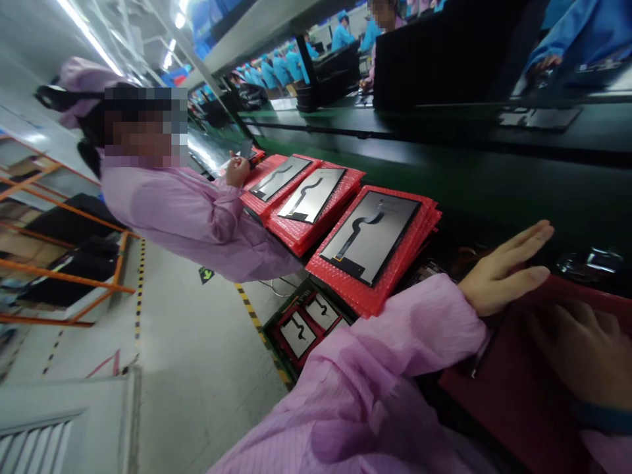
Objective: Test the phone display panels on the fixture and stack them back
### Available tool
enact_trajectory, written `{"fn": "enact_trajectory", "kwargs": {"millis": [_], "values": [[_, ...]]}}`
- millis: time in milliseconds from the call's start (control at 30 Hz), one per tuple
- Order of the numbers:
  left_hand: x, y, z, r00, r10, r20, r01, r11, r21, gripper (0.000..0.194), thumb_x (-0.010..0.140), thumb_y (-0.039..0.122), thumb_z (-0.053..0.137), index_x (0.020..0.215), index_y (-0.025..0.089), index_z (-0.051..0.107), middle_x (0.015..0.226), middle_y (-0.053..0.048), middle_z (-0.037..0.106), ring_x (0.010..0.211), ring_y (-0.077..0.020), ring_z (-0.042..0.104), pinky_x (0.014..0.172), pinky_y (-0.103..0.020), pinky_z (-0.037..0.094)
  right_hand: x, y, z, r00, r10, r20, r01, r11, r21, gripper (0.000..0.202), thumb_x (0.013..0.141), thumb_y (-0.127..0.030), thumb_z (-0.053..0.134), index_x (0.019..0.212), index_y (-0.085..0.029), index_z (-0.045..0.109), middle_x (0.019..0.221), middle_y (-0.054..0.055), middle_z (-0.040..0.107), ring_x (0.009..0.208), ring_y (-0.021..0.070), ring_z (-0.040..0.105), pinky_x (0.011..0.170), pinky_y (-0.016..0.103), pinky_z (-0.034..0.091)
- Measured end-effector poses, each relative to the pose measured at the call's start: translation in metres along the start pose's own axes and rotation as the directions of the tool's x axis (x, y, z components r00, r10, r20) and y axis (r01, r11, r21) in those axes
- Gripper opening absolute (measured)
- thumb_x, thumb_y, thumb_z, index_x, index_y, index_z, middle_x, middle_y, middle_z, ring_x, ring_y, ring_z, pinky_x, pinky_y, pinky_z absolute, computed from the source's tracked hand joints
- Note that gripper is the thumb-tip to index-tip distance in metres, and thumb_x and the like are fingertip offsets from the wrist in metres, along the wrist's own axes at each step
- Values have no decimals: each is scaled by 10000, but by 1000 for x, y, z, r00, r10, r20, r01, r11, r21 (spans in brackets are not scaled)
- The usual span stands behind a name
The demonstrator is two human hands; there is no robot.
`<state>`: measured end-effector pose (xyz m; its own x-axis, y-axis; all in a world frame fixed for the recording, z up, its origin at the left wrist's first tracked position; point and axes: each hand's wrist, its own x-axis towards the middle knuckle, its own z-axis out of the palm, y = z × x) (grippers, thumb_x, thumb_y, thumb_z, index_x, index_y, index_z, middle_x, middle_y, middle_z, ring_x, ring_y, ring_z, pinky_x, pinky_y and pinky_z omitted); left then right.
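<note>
My left hand [503, 270] is stretched out over the near edge of a dark red surface [513, 395], fingers extended and nothing in them. Lower right, my right hand [577, 349] lies in shadow over the same surface, slightly blurred, its fingers apart; a blue band [602, 416] circles that wrist. Below my left wrist shows a thin dark edge with a bright tip [474, 374], whose kind I cannot make out. Left of my sleeve, a display panel [395, 230] with a black flex cable rests on a stack of red bubble-wrap pouches [326, 266].
Two more panels [312, 195] [280, 178] lie on pouch stacks further left. Below is a green crate [281, 352] holding panels. A co-worker in pink [182, 204] stands at the left. A shiny metal object [590, 262] sits beyond my hands, near the green bench [469, 178].
</note>
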<state>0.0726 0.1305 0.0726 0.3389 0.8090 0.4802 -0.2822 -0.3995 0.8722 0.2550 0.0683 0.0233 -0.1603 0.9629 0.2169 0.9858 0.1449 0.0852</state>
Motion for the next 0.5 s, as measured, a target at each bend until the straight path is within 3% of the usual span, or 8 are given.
{"fn": "enact_trajectory", "kwargs": {"millis": [167, 233, 500], "values": [[-2, 1, -8, 998, 18, 68, -29, 986, 163, 668, 958, 520, 492, 1544, 206, 433, 1672, -58, 320, 1575, -253, 231, 1310, -410, 158, 4, -16, -27, 987, 49, 154, -50, 999, 4, 397, 996, -389, 434, 1055, -124, 724, 1197, 190, 653, 1048, 350, 547, 737, 394, 383], [-1, 1, -11, 998, 28, 64, -40, 983, 178, 634, 966, 547, 489, 1528, 256, 455, 1665, -29, 342, 1568, -252, 250, 1310, -438, 152, 5, -18, -30, 979, 74, 190, -79, 997, 20, 393, 996, -389, 455, 1089, -112, 719, 1252, 178, 637, 1108, 348, 540, 755, 383, 379], [-5, 0, -10, 998, 55, 16, -57, 981, 185, 564, 979, 514, 517, 1498, 294, 504, 1641, 2, 390, 1556, -248, 285, 1306, -405, 189, 0, -12, -24, 990, 76, 115, -93, 985, 148, 321, 980, -352, 505, 1055, -107, 699, 1202, 165, 657, 1100, 309, 516, 784, 380, 338]]}}
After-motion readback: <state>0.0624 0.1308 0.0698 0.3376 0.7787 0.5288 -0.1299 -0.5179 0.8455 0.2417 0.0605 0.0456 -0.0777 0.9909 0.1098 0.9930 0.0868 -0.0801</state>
